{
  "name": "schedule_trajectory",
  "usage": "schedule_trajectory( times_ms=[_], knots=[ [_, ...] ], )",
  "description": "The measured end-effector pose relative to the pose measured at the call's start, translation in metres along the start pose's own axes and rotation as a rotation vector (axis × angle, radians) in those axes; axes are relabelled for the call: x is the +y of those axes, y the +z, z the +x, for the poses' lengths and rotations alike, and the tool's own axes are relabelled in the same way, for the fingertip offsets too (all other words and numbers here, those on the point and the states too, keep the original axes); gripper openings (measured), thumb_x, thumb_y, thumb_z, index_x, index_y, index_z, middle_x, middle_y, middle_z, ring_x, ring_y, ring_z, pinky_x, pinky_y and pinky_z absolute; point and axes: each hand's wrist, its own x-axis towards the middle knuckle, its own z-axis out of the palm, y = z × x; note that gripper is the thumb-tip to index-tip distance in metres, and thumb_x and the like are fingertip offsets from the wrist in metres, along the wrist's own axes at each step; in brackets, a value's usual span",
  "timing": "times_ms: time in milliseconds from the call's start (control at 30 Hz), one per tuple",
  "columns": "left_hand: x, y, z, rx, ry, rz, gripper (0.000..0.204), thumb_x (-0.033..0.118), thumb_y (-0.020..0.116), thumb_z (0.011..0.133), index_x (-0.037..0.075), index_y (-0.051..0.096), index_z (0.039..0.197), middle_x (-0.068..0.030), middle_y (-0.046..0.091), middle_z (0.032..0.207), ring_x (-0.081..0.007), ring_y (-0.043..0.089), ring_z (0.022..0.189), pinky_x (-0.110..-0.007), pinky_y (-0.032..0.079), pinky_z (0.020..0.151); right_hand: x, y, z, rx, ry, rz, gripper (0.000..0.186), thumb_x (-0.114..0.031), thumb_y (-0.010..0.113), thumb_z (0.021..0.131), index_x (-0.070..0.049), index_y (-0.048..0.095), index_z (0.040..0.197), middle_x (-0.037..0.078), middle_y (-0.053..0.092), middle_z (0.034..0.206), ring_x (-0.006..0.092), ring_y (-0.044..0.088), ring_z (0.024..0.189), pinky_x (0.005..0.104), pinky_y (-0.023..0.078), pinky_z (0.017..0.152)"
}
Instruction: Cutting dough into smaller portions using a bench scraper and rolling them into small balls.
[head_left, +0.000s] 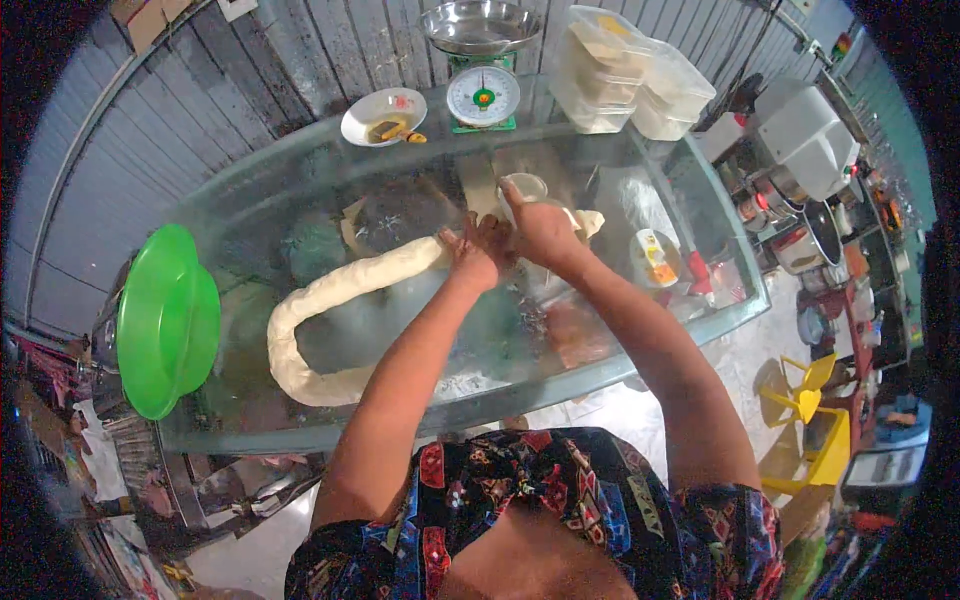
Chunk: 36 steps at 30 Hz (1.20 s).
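A long, thick rope of pale dough [345,283] lies on the glass tabletop, bent into a U that opens to the right. My left hand [478,252] is closed over the upper arm of the rope, its thumb pointing left along the dough. Just right of it, my right hand [545,232] curls around the same stretch, its fingers partly hidden. A short dough end [590,222] sticks out past the right hand. Behind that hand shows a small round container [525,187]; whether it stands on or under the glass is unclear. White flour [465,386] dusts the near edge, and my left forearm hides the rope's lower end.
A green plastic basin [165,325] leans at the table's left end. Along the back stand a white bowl [384,117] with a brush-like tool, a dial scale [482,95] and stacked clear tubs [610,75]. Pots and a white machine [803,135] are at right, beside a yellow chair [808,388].
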Motion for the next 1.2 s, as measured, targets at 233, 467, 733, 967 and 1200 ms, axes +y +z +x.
schedule_trajectory(
  times_ms=[233,467,733,967,1200],
  knots=[
    [0.012,-0.02,0.003,-0.199,-0.039,0.034,0.045,0.044,0.052,0.084,0.02,0.051,0.122,-0.0052,0.05,0.121,-0.028,0.039,0.122,-0.065,0.028,0.092,-0.016,-0.017,-0.004,-0.071,-0.01,-0.09,0.069,-0.024,0.057,0.081,-0.005,0.024,0.139,0.019,0.065,0.083,0.0349,0.065,0.074,0.0433,0.051,0.063],
    [-0.004,0.026,0.018,-0.143,0.053,0.131,0.058,0.046,0.057,0.081,0.022,0.041,0.132,-0.0027,0.04,0.138,-0.0286,0.035,0.128,-0.066,0.02,0.1,-0.006,0.02,0.006,0.077,-0.005,-0.001,0.067,-0.016,0.053,0.082,-0.009,0.022,0.14,0.021,0.065,0.085,0.0343,0.065,0.077,0.043,0.051,0.067],
    [-0.036,0.051,0.029,-0.246,-0.032,0.294,0.066,0.047,0.054,0.083,0.025,0.027,0.14,-0.0021,0.034,0.142,-0.0291,0.033,0.13,-0.066,0.017,0.102,-0.023,-0.002,-0.014,0.047,-0.026,0.056,0.064,-0.014,0.052,0.08,-0.007,0.027,0.138,0.018,0.066,0.084,0.0327,0.065,0.076,0.042,0.052,0.065],
    [0.033,-0.011,-0.001,-0.167,-0.087,0.168,0.056,0.042,0.054,0.084,0.022,0.036,0.133,-0.0023,0.037,0.138,-0.0314,0.034,0.129,-0.071,0.02,0.094,0.02,-0.012,-0.079,0.029,-0.047,0.053,0.074,-0.007,0.057,0.071,-0.009,0.027,0.139,0.018,0.065,0.077,0.0335,0.065,0.07,0.0442,0.05,0.061],
    [-0.007,0.023,-0.01,0.132,0.008,0.143,0.051,0.035,0.056,0.083,0.025,0.038,0.13,-0.0044,0.042,0.124,-0.0299,0.041,0.117,-0.068,0.026,0.09,0.028,-0.026,-0.094,0.014,-0.053,0.034,0.077,-0.006,0.059,0.069,-0.016,0.028,0.139,0.017,0.064,0.077,0.0326,0.064,0.07,0.043,0.05,0.06]
  ],
)
